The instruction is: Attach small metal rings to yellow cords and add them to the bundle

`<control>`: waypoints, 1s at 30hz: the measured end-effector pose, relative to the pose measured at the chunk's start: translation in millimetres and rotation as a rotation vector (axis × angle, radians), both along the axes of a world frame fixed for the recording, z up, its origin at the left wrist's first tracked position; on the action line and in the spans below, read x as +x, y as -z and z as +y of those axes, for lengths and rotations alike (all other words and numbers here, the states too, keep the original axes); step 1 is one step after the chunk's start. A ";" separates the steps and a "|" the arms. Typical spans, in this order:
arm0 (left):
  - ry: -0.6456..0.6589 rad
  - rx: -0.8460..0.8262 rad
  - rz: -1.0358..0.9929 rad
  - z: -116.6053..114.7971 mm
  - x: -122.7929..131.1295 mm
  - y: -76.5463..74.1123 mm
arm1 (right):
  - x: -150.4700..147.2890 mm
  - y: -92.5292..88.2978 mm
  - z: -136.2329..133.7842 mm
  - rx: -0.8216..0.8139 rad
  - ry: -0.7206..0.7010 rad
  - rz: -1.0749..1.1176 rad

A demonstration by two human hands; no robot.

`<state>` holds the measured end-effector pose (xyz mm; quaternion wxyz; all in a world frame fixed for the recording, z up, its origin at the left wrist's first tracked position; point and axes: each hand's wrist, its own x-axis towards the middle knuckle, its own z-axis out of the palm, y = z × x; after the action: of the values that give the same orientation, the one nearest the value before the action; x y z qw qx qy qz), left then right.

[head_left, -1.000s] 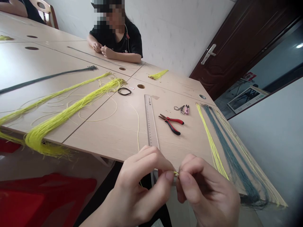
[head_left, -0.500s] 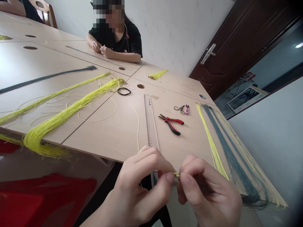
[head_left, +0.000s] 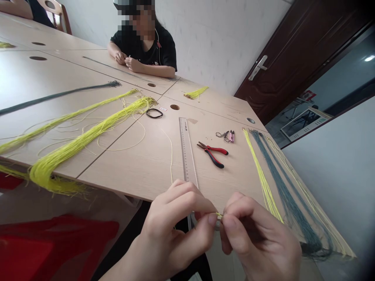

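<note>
The long table [head_left: 131, 171] is made of light wood panels with round holes in them, and it runs away toward a white wall and a dark wooden door [head_left: 281, 50]. On it lie thick bundles of yellow strings [head_left: 73, 150], a grey-blue bundle [head_left: 285, 195], a steel ruler [head_left: 187, 156], pliers with red and black handles [head_left: 211, 154] and small scissors [head_left: 222, 136]. A co-worker [head_left: 152, 54] sits at the far side with both hands together on the table.

Both hands are near the table's near edge, in the open space between the ruler and the grey-blue bundle. The left hand [head_left: 172, 222] and the right hand [head_left: 258, 234] are closed, and each one pinches from its side a short yellow cord [head_left: 219, 215], so the cord is held up between the fingertips. The fingers hide most of it, and I cannot tell what is the small pale part just under it
</note>
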<state>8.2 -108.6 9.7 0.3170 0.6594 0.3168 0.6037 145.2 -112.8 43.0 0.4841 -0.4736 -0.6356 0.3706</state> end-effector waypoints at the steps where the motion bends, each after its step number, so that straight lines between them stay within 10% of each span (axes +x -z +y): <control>1: -0.001 0.000 0.000 0.2 0.0 0.0 | -0.3 -0.1 -0.2 -0.004 0.002 0.000; 30: 0.005 -0.063 -0.055 0.1 0.7 0.7 | 0.3 8.1 0.9 0.092 -0.151 0.136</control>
<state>8.8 -108.5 9.0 0.3478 0.6329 0.3253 0.6104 145.4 -112.0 35.0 0.5179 -0.3754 -0.6515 0.4079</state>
